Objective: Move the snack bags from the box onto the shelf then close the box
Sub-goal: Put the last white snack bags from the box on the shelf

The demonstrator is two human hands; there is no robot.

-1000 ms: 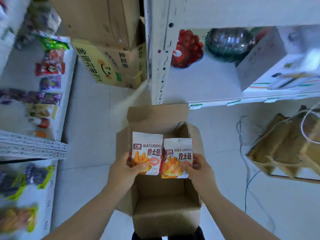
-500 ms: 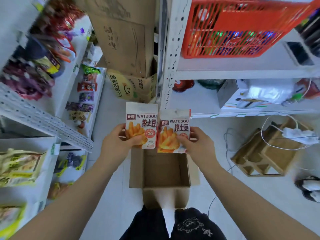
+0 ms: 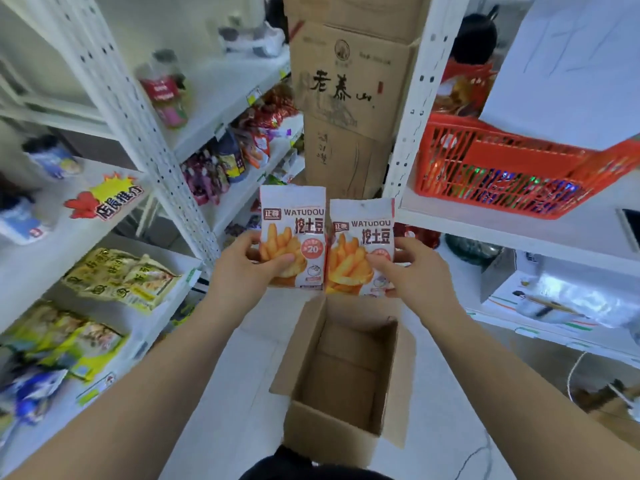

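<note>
Head view: two snack bags stand upright, long axis vertical, fronts facing the camera, above the open box (image 3: 341,372). The left hand (image 3: 239,271) pinches the left bag (image 3: 294,233), the right hand (image 3: 412,275) pinches the right bag (image 3: 362,244). Both read "WATUDOU". A red basket (image 3: 502,174) sits on the right shelf (image 3: 485,223), and a tall carton (image 3: 349,98) stands behind.

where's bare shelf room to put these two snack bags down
bare strip on the right shelf between the white post and the red basket; another patch below, beside the grey box. left shelves are crowded with packets
</note>
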